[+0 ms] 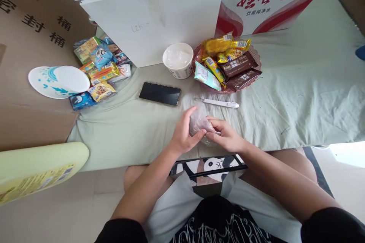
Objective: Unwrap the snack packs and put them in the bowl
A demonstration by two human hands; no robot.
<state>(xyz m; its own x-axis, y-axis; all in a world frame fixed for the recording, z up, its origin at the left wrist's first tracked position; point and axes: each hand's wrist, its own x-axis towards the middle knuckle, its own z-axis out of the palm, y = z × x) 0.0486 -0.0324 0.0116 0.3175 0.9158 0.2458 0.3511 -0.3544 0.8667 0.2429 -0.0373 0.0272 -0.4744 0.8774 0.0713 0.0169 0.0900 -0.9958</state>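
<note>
Both my hands meet over the pale green cloth, just above my lap. My left hand [184, 134] curls round a crumpled clear plastic bag [199, 121], thumb pressed on its lower side. My right hand [225, 136] pinches the same bag from the right, fingers closed. What the bag contains is hidden. A white pen [221, 103] lies just beyond the hands, and a black phone [160, 93] lies face up to its left.
A reddish bowl [256, 56] holds snack packets and chocolate bars. A white paper cup [178, 60] stands next to it. More snack packets [99, 72] and a white-and-blue plate [58, 81] lie at the left. Cardboard and white boxes [154, 15] stand behind.
</note>
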